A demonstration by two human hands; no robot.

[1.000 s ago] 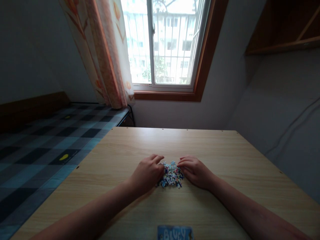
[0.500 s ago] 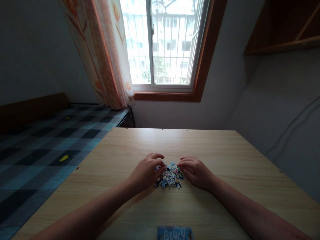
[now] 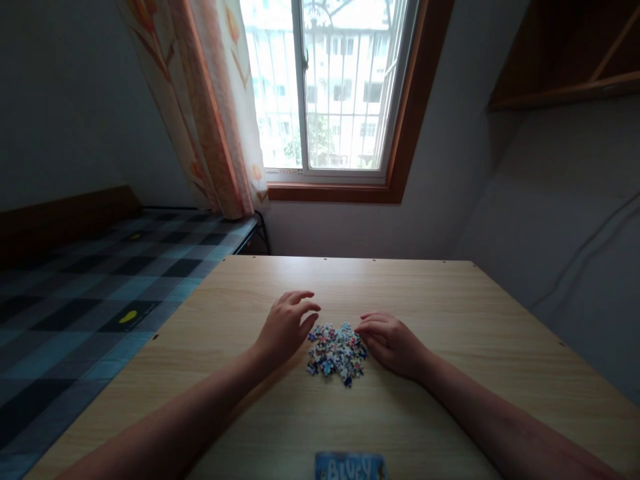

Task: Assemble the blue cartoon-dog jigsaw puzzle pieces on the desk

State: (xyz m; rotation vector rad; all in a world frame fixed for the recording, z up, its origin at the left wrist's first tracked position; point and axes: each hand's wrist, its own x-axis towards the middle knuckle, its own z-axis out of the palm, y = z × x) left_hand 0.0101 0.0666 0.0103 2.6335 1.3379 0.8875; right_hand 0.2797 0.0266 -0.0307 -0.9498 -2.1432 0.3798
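Observation:
A heap of small, multicoloured jigsaw puzzle pieces [image 3: 336, 352] lies on the wooden table between my hands. Just left of the heap, my left hand [image 3: 287, 325] is raised over the tabletop, fingers apart and nothing in them. My right hand [image 3: 393, 341] rests at the heap's right side, its fingertips at the edge of the pieces. Its fingers are loosely bent, with the thumb below them, and I see nothing held. At the bottom edge of the view is a blue box [image 3: 350, 467] lettered "BLUEY", partly cut off.
The light wooden table [image 3: 425, 287] reaches back toward the window [image 3: 345, 100]. A bed with a checked cover [image 3: 165, 267] stands along the left, beneath a flowered curtain [image 3: 210, 120]. A wooden shelf [image 3: 565, 97] hangs at upper right.
My left hand has lifted off the heap and moved left and away from me, its fingers opening. A dark piece now shows at the heap's near edge. My right hand has stayed put.

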